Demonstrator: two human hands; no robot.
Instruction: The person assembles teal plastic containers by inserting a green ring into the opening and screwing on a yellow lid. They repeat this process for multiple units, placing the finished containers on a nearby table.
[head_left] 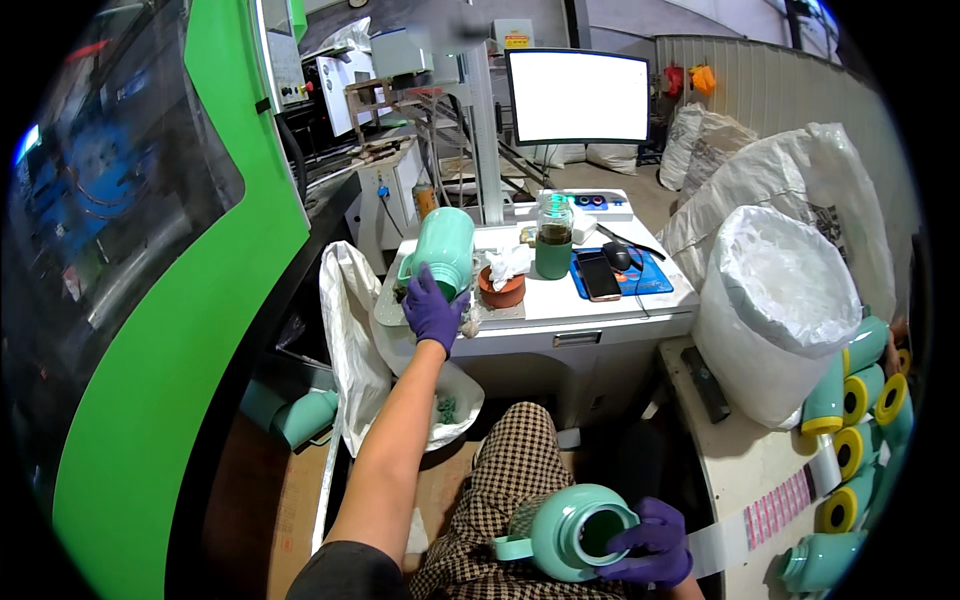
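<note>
One mint-green jug (pixel 447 240) sat left of centre in the frame, tilted at the edge of the white bench (pixel 560 304), and the purple-gloved left hand (pixel 433 308) grasped it near its mouth. At lower centre, the purple-gloved right hand (pixel 652 545) gripped a second jug (pixel 556 530) by its open rim, above checked trousers (pixel 515 455). Near the middle, a green-sleeved glass bottle (pixel 553 250) stood beside a black smartphone (pixel 598 275) on a blue mat (pixel 648 278). At right, yellow-ringed jugs (pixel 850 450) lay near a white sack (pixel 765 320).

no legible words, numbers or signs
</note>
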